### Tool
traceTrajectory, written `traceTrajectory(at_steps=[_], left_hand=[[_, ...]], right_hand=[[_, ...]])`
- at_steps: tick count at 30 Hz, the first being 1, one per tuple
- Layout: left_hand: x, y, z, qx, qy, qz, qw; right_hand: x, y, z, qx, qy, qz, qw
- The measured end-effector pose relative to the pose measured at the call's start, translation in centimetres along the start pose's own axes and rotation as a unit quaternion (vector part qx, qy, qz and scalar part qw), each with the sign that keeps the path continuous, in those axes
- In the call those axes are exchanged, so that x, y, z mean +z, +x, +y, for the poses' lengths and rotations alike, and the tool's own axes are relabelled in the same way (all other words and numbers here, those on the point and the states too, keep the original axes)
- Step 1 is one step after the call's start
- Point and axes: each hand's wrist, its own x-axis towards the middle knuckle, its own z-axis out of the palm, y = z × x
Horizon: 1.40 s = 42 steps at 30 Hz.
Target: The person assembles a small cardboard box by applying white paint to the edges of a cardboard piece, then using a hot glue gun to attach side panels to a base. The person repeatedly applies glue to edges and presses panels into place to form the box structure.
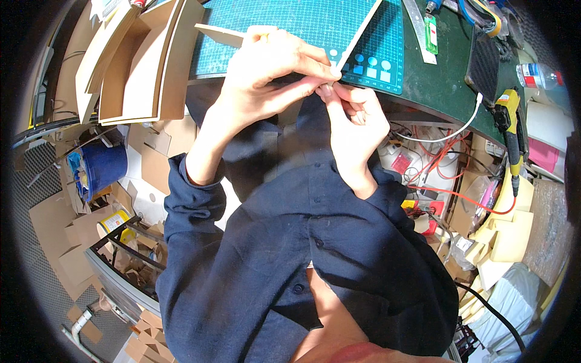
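Observation:
Over the front edge of a teal cutting mat (296, 18), my two hands meet fingertip to fingertip. A thin pale strip (359, 35), seen nearly edge-on, rises up and to the right from the pinch of my left hand (266, 72). My right hand (358, 120) has its fingers closed at the strip's lower end. What sits between the right fingertips is too small and covered to make out. Behind the left hand a flat tan piece (221, 34) sticks out to the left; whether other fingers of that hand hold it is hidden.
An open cardboard box (172, 66) stands left of the mat. On the green table (448, 91) lie a metal ruler (417, 27), a green bottle (431, 36) and a plastic bottle (535, 75). A yellow-black tool (513, 121) hangs at the right edge. A blue bin (104, 166) stands lower left.

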Motion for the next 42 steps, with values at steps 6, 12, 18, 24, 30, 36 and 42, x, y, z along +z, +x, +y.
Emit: traceTrajectory(at_steps=[6,12,18,24,30,36,42], left_hand=[[0.0,0.0,-0.1,0.0,0.003,-0.004,1.0],[0.0,-0.5,-0.3,-0.006,0.024,-0.022,0.999],[-0.1,-0.5,0.1,-0.027,0.025,-0.03,0.999],[-0.2,-0.3,0.0,-0.025,0.009,-0.027,0.999],[-0.2,0.1,0.3,-0.014,0.008,-0.008,1.0],[-0.3,0.1,0.3,-0.02,0.002,-0.012,1.0],[-0.1,0.2,0.4,-0.022,-0.001,-0.007,1.0]], right_hand=[[0.0,0.1,-0.3,-0.021,-0.002,-0.007,1.0],[-0.2,-0.2,0.2,-0.012,-0.051,-0.029,0.998],[0.3,-0.2,0.3,-0.021,-0.035,0.022,0.999],[0.3,-0.4,0.5,-0.017,-0.032,0.026,0.999],[0.0,0.0,0.2,-0.047,-0.027,-0.001,0.999],[-0.1,0.1,0.9,-0.06,-0.056,-0.002,0.997],[-0.8,0.1,0.0,-0.058,-0.079,-0.029,0.995]])
